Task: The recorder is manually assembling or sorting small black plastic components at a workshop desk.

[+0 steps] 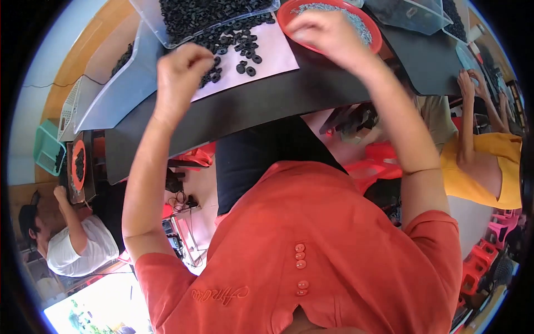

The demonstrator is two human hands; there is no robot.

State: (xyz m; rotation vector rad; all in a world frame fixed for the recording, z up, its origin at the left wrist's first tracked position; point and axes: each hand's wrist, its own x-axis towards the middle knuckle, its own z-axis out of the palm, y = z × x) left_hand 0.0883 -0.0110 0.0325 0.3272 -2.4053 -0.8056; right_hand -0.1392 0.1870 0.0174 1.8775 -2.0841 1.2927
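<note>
My left hand (pixel 181 69) is closed at the left edge of a white sheet (pixel 275 53), fingertips pinched beside a spread of small black ring-shaped parts (pixel 245 44). What it pinches, if anything, is too small to make out. My right hand (pixel 328 36) hangs over the near left part of a round red basin (pixel 377 42), its fingers pointing left and smeared by motion. Small silvery pieces (pixel 361 26) fill the basin. Behind the sheet, a clear plastic bin (pixel 161 25) holds a heap of the same black parts.
The dark table (pixel 250 108) runs across in front of me. A bluish plastic bin (pixel 119 97) stands at its left, another clear container (pixel 409 16) at the far right. One person (pixel 83 245) sits at the left; another in yellow (pixel 484 161) works at the right.
</note>
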